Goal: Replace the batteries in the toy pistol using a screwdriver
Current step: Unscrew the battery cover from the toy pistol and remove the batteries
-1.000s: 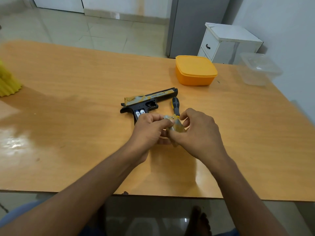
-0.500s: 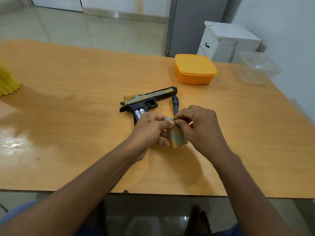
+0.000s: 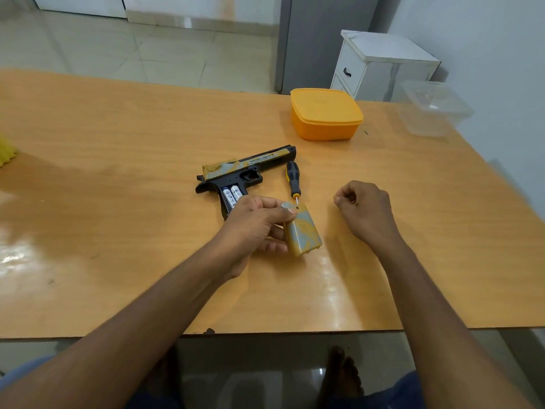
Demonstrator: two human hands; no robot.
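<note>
1. Head view: left hand [image 3: 253,222] gripping the yellow battery cover [image 3: 303,231], thumb on its top edge.
2. Right hand [image 3: 364,209] curled, fingertips pinched; whether holding a screw, cannot tell.
3. Toy pistol [image 3: 241,175] flat on the tabletop [image 3: 118,172], batteries [image 3: 231,194] exposed in the grip.
4. Screwdriver [image 3: 293,180] just beside the pistol.

Yellow obj [image 3: 6,152] – cut by left edge
</note>
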